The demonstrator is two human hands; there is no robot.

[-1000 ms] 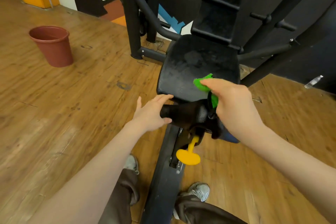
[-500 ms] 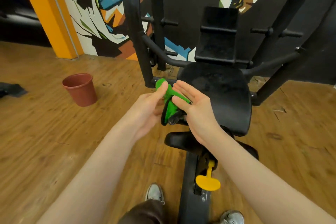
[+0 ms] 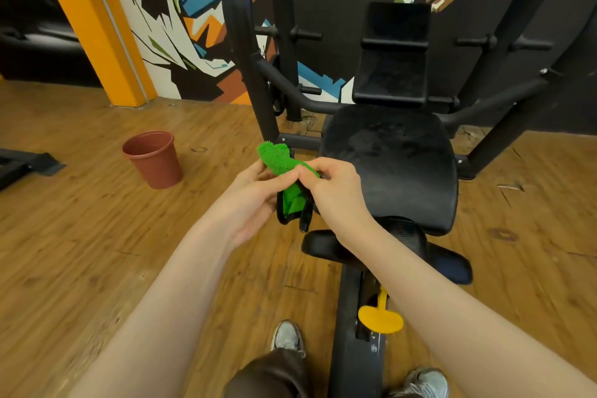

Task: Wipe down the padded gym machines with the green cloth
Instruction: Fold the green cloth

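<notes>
The green cloth [image 3: 280, 165], fluffy with a black edge, is held up in front of me between both hands. My left hand [image 3: 250, 197] cups it from the left with the thumb on it. My right hand [image 3: 332, 191] pinches its upper fold with thumb and fingertips. Just right of the hands lies the black padded seat [image 3: 391, 161] of the gym machine, with a smaller black back pad [image 3: 392, 58] above it. A small black pad [image 3: 323, 244] sits below my right wrist.
A brown plastic bucket [image 3: 153, 158] stands on the wooden floor to the left. Black frame posts [image 3: 245, 52] rise behind the seat. A yellow adjustment knob [image 3: 381, 317] sticks out of the machine's base rail. My shoes [image 3: 287, 334] are at the bottom.
Both hands left the small front pad and lifted the cloth away from the seat. The right hand, flat half a second ago, now pinches the cloth. My view has tilted upward.
</notes>
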